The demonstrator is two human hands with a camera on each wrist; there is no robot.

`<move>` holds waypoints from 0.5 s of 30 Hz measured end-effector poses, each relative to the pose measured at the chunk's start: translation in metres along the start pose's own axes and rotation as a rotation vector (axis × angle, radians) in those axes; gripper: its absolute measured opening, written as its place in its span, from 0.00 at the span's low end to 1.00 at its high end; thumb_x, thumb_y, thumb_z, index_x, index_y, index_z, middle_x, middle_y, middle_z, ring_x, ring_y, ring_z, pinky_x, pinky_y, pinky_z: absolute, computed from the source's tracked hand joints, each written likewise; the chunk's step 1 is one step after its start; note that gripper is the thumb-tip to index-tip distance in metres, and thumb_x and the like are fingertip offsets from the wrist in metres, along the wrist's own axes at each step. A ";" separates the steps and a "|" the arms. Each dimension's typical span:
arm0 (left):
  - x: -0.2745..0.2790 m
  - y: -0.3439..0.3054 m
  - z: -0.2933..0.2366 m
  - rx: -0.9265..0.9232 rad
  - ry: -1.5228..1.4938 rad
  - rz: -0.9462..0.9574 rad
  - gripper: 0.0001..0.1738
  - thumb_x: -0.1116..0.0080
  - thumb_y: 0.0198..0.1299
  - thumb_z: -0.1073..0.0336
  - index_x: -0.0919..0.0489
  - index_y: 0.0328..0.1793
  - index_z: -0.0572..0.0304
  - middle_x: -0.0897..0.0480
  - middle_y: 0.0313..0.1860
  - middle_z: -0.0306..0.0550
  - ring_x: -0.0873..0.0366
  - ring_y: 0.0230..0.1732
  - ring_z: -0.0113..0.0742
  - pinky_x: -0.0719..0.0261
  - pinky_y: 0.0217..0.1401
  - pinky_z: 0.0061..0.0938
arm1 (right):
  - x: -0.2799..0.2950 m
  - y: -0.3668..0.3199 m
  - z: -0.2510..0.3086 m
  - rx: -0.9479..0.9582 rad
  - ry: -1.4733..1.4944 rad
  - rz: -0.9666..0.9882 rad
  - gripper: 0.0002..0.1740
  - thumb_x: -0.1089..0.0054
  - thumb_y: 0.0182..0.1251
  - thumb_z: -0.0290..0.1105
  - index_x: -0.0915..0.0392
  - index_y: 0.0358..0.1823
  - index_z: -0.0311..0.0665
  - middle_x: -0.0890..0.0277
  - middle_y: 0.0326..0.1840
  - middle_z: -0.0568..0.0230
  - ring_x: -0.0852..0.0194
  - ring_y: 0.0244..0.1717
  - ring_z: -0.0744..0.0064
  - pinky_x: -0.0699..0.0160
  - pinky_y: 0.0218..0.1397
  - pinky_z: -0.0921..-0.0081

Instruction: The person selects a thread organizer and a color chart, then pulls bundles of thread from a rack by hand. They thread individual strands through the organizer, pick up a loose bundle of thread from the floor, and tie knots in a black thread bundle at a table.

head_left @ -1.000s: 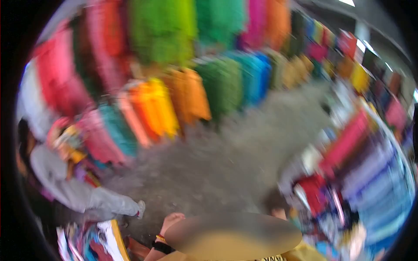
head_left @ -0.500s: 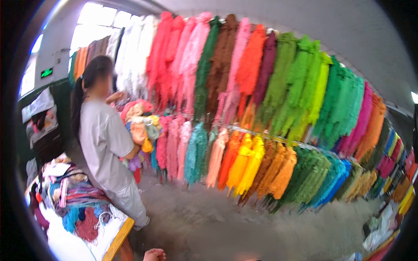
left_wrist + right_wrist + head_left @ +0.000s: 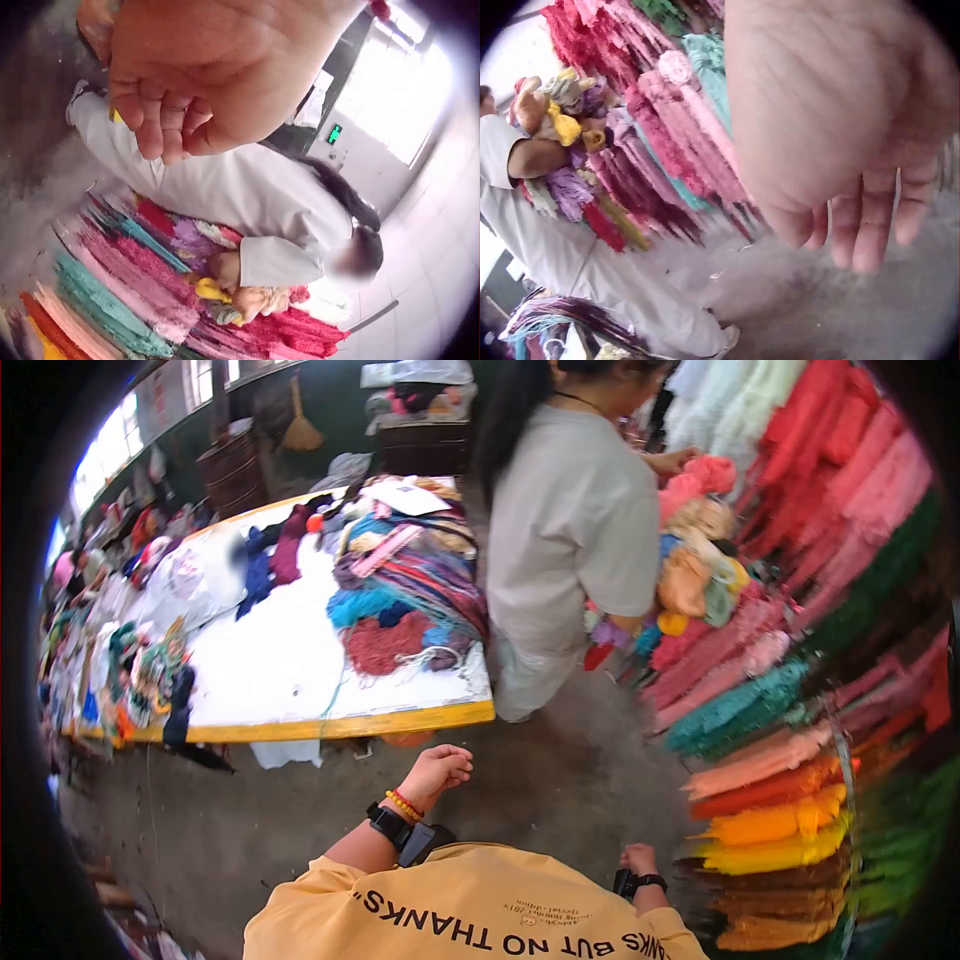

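Note:
My left hand (image 3: 440, 774) hangs in front of my body, near the yellow edge of a white table (image 3: 260, 660). In the left wrist view its fingers (image 3: 161, 124) are loosely curled with nothing in them. My right hand (image 3: 638, 858) is low at my side over the floor, and in the right wrist view its relaxed fingers (image 3: 866, 217) hold nothing. Coloured yarn skeins (image 3: 400, 600) lie heaped on the table's near corner. Beyond the table corner stands a person in a grey shirt (image 3: 580, 510), carrying a bundle of mixed skeins (image 3: 690, 575) on one arm.
Long rows of hanging skeins (image 3: 760, 820) line the right side. More yarn and plastic bags (image 3: 190, 585) cover the table's left part. A broom (image 3: 300, 422) hangs on the back wall by a brown barrel (image 3: 232, 475). Grey concrete floor (image 3: 540, 780) lies between table and racks.
My view has swung left from the skein racks and floor to the table and the person. The table now stands before me, and both my hands have come into fuller view, holding nothing.

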State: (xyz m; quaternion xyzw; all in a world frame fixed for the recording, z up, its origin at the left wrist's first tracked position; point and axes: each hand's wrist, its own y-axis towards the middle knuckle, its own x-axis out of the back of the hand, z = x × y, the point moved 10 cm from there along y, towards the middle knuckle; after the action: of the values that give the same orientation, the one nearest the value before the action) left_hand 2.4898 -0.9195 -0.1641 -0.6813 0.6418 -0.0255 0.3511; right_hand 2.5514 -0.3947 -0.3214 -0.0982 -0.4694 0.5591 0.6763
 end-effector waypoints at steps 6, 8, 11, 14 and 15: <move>0.055 0.009 -0.018 -0.011 -0.120 -0.198 0.05 0.49 0.61 0.68 0.24 0.39 0.59 0.22 0.29 0.38 0.25 0.29 0.26 0.26 0.34 0.19 | -0.082 0.032 0.119 0.146 0.011 0.183 0.09 0.48 0.60 0.33 0.23 0.35 0.37 0.24 0.27 0.66 0.26 0.22 0.76 0.32 0.21 0.78; 0.066 0.025 -0.033 -0.023 -0.138 -0.215 0.05 0.48 0.61 0.67 0.24 0.39 0.59 0.22 0.29 0.37 0.25 0.29 0.26 0.26 0.33 0.19 | -0.116 0.027 0.142 0.181 -0.072 0.252 0.08 0.47 0.59 0.33 0.23 0.35 0.36 0.24 0.25 0.66 0.26 0.22 0.76 0.30 0.23 0.77; 0.071 0.070 -0.056 -0.075 -0.142 -0.159 0.05 0.47 0.60 0.67 0.25 0.38 0.59 0.23 0.28 0.37 0.25 0.29 0.26 0.26 0.33 0.19 | -0.149 0.044 0.143 0.213 -0.088 0.351 0.07 0.46 0.58 0.31 0.23 0.33 0.36 0.25 0.23 0.66 0.26 0.22 0.74 0.28 0.25 0.75; 0.078 0.112 -0.085 -0.070 -0.151 -0.128 0.06 0.46 0.59 0.66 0.25 0.40 0.59 0.22 0.29 0.41 0.25 0.27 0.27 0.28 0.28 0.18 | -0.144 0.084 0.121 0.135 0.011 0.308 0.07 0.47 0.61 0.32 0.24 0.32 0.36 0.24 0.24 0.66 0.28 0.21 0.75 0.27 0.25 0.76; 0.079 0.124 -0.097 -0.052 -0.159 -0.126 0.06 0.46 0.58 0.67 0.25 0.40 0.59 0.21 0.30 0.41 0.24 0.27 0.28 0.28 0.27 0.19 | -0.136 0.087 0.128 0.149 -0.251 0.288 0.07 0.47 0.60 0.31 0.23 0.30 0.34 0.23 0.24 0.64 0.26 0.21 0.74 0.27 0.25 0.76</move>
State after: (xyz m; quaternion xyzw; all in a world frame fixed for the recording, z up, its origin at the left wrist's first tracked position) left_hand 2.3504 -1.0248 -0.1871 -0.7289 0.5683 0.0232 0.3810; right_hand 2.4078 -0.5293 -0.3810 -0.0437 -0.4884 0.6910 0.5311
